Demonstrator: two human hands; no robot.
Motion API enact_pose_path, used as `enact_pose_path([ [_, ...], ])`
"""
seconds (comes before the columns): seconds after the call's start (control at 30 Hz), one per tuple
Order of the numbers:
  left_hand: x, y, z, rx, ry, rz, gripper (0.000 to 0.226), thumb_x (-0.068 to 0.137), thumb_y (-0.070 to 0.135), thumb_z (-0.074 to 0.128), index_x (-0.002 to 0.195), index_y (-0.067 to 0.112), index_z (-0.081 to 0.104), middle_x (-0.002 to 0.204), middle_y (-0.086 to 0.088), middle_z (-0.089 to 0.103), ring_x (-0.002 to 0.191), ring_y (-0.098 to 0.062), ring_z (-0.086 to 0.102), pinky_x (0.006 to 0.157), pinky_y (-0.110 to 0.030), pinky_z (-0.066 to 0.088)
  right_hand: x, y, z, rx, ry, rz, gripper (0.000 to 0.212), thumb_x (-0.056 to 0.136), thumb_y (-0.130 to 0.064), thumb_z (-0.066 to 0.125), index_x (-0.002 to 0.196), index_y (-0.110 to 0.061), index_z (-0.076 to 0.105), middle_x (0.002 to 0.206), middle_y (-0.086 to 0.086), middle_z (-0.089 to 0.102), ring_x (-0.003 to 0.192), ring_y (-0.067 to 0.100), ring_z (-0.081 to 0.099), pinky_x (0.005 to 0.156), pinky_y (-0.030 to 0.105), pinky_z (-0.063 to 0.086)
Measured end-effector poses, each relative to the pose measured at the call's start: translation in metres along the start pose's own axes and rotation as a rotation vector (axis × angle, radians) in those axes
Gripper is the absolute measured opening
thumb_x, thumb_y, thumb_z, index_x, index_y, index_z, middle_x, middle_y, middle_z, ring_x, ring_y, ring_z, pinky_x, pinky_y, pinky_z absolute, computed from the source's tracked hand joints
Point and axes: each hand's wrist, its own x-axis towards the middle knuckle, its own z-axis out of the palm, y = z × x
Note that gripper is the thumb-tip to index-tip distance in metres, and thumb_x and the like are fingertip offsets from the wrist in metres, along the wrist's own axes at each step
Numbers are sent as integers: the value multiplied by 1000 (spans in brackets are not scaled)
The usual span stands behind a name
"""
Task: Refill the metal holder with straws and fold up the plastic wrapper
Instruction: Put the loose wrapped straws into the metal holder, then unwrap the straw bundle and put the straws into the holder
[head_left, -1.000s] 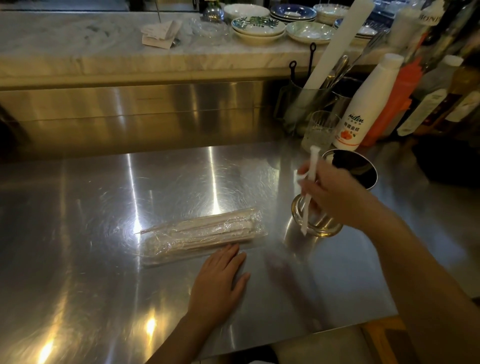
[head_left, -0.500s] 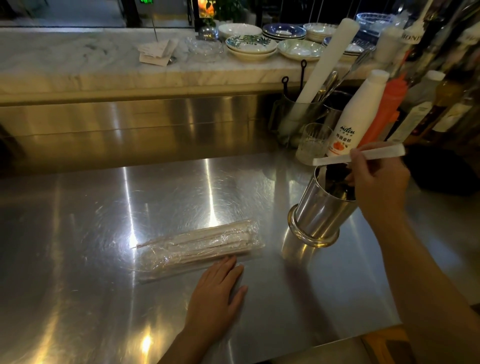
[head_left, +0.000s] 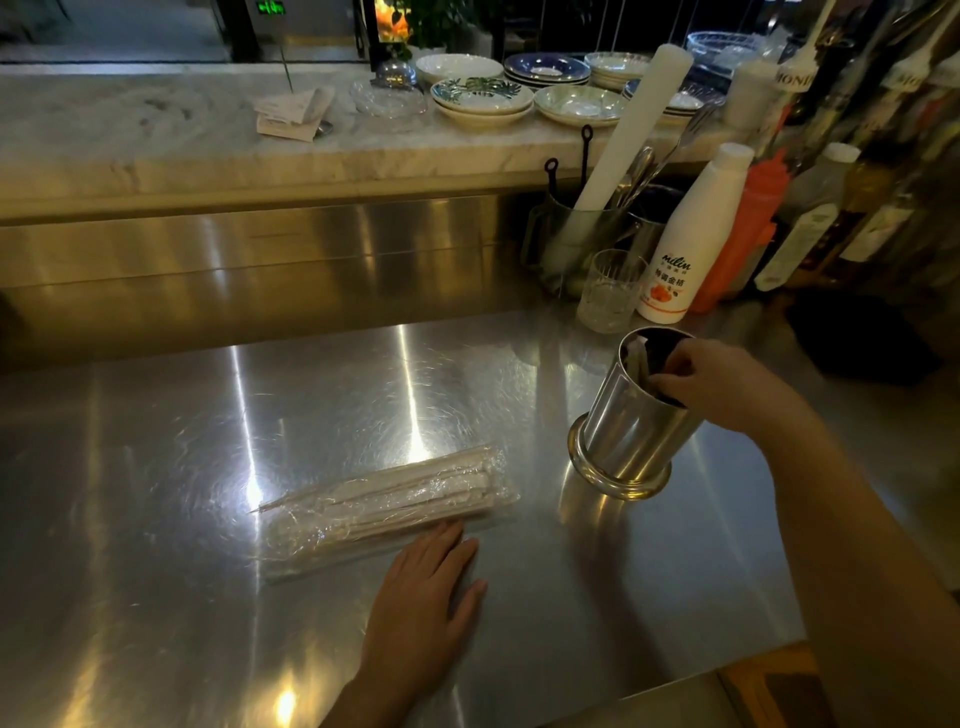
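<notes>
A shiny metal holder (head_left: 626, 434) stands on the steel counter (head_left: 208, 519) at the right. A paper-wrapped straw (head_left: 636, 356) leans inside it against the left wall. My right hand (head_left: 719, 384) rests at the holder's rim with fingertips dipped into the opening; whether they still pinch the straw is hidden. A clear plastic wrapper (head_left: 384, 506) with several wrapped straws lies flat in the middle of the counter. My left hand (head_left: 423, 597) lies flat just in front of it, fingertips touching the wrapper's near edge.
Behind the holder stand a ribbed glass (head_left: 610, 291), a white bottle (head_left: 685, 244), an orange bottle (head_left: 743, 239) and a utensil jug (head_left: 576, 234) with a white roll. More bottles line the right side. Stacked plates (head_left: 483, 98) sit on the marble ledge behind.
My right hand carried a straw from in front of the holder up over its rim and lowered it inside. The left hand stayed flat by the wrapper.
</notes>
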Motion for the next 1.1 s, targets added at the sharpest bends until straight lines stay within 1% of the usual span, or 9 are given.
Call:
enact_pose_path([
  [0.1,-1,0,0,-4,-3,-5,43,84,39,59,125,25,55,138,2,50,129,-16,42,105,-32,25,0,-4,-1,-2,118,-11,22,87,-28,55,100,-10,55,81,6,57,71,17,55,63,31,49],
  [0.23,-1,0,-2,-2,0,0,43,86,41,56,126,26,53,140,3,47,131,-15,39,106,-30,22,-11,-16,4,105,450,-174,25,88,-28,53,104,-8,53,113,20,59,105,34,55,89,50,48],
  [0.37,-1,1,-2,-28,-13,-14,43,88,42,50,129,28,49,144,6,41,134,-11,32,107,-24,16,-23,-39,14,197,518,-439,14,88,-20,54,94,-8,57,95,12,61,86,16,49,81,27,38],
  [0.43,-1,0,-2,-39,-25,-17,44,88,43,47,130,29,47,145,7,39,135,-9,29,107,-22,13,-24,-48,23,175,481,-499,13,89,-17,52,93,-5,59,87,9,60,78,14,48,69,14,33],
  [0.53,2,-1,-5,-74,-37,6,40,89,37,49,127,26,51,143,6,41,134,-10,31,105,-17,12,-21,-59,43,172,381,-542,13,89,-16,51,94,-7,59,83,8,60,75,20,57,73,26,44],
  [0.63,9,1,-19,-177,-10,-22,26,89,32,48,107,22,63,118,2,63,112,-15,53,94,-16,33,-16,-66,69,160,293,-620,10,88,-14,52,92,-8,59,80,5,58,72,20,56,67,23,43],
  [0.8,24,-1,-51,-207,171,-86,23,87,26,47,100,20,65,97,0,68,89,-15,58,79,-25,40,-3,-73,118,109,129,-633,19,90,-22,50,105,-13,58,105,7,63,89,16,55,79,27,43],
  [0.93,42,-12,-67,-114,310,-140,25,86,21,51,108,17,62,108,-5,67,99,-21,58,88,-28,37,6,-78,150,-16,32,-671,42,90,-32,49,128,-16,45,138,7,46,123,23,43,102,36,31],
  [1.1,49,-34,-59,71,141,-268,48,93,37,46,138,24,35,148,-2,34,136,-21,29,111,-35,19,15,-84,180,-162,-110,-709,61,91,-51,35,143,-26,15,156,1,12,141,20,14,112,43,13],
])
